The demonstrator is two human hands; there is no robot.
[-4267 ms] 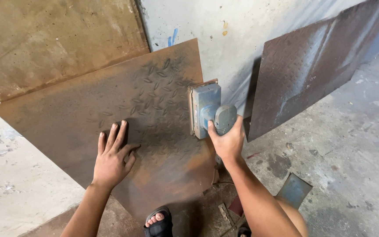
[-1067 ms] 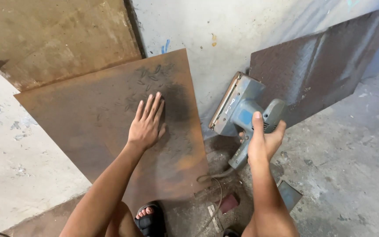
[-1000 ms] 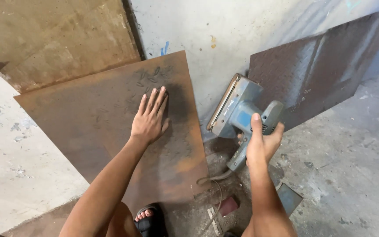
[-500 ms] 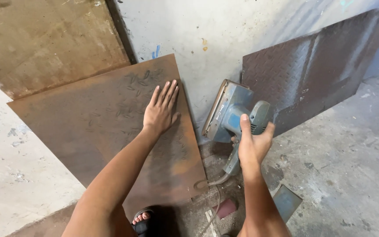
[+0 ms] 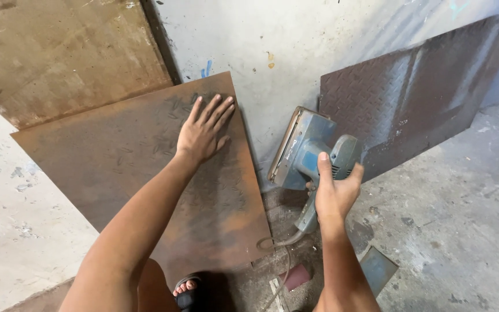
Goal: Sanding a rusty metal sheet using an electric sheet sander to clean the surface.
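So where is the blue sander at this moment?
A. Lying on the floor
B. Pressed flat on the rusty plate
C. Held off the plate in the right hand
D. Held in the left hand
C: the right hand holds the blue sander in the air beside the rusty plate, its pad off the metal, while the left hand lies flat on the plate.

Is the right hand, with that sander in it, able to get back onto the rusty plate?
Probably yes: the right hand holds the blue sander just off the rusty plate edge, with nothing between; only the left hand lies flat near its top.
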